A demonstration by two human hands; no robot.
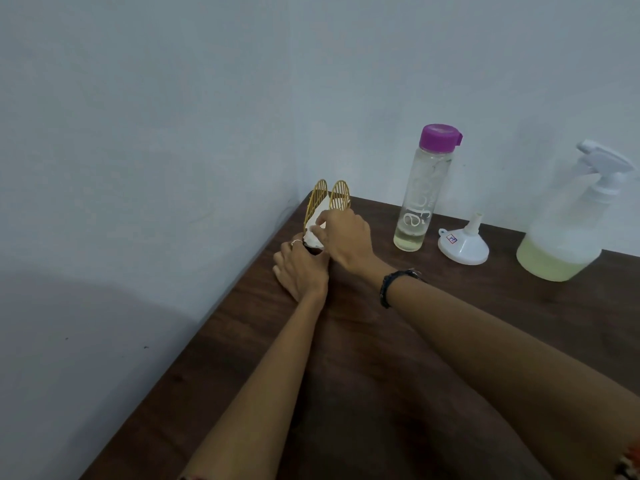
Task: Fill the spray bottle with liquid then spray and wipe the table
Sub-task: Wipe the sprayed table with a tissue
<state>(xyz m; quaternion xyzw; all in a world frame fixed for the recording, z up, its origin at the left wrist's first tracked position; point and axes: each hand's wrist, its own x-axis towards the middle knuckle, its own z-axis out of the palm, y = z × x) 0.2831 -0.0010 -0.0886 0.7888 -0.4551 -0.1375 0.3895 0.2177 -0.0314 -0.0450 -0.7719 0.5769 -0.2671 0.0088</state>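
My right hand (344,239) pinches a white napkin (317,233) from the gold holder (332,197); my left hand (301,268) grips its base, the spray bottle (568,230) standing far right on the bench (450,323).

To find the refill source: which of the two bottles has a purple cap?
The tall clear bottle beside the funnel; the spray bottle has a white trigger head.

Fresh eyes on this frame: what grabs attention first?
Both hands meet at the table's far left corner: the right hand pinches a white napkin in the gold wire holder, while the left hand rests at the holder's base. To the right along the wall stand a purple-capped bottle, nearly empty, an upturned white funnel, and the spray bottle holding yellowish liquid.
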